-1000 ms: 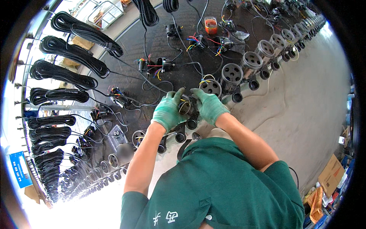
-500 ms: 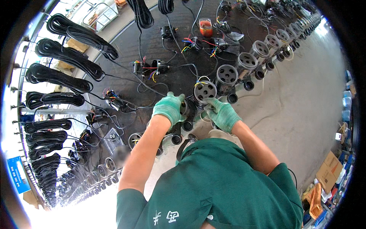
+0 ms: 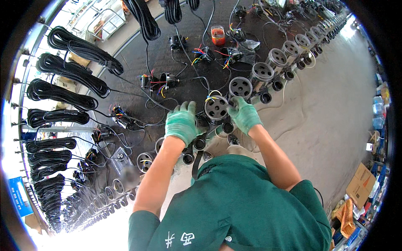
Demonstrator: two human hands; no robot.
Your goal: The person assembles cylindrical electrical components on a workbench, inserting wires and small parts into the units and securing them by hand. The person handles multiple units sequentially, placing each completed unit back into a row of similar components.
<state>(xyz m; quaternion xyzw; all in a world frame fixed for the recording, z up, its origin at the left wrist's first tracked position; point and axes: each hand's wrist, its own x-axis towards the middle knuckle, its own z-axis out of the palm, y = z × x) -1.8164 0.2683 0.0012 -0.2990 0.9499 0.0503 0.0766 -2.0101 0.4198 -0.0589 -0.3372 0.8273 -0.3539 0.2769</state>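
Observation:
Both my hands wear green knit gloves. My left hand (image 3: 182,122) wraps the left side of a dark cylindrical housing (image 3: 203,123), which it partly covers. Immediately to the right stands another black housing (image 3: 217,108) with a round, holed face turned up; yellow and white wires curve over its far rim. My right hand (image 3: 244,114) holds this second housing's right edge, fingers bent against the rim. Short black tube ends (image 3: 228,128) stick out on the near side of the housings. Some fingertips are hidden behind the parts.
More housings (image 3: 240,87) line the table edge, running far right and near left. Black cable coils (image 3: 67,94) hang at left. Wired motor-like units (image 3: 167,79) and a red-filled clear cup (image 3: 218,35) lie on the dark tabletop (image 3: 130,88). A cardboard box (image 3: 361,185) stands far right.
The view has shifted, so the table things appear lower and further left. My right hand has moved farther up along the housing's right edge. My left hand stays beside the same housing.

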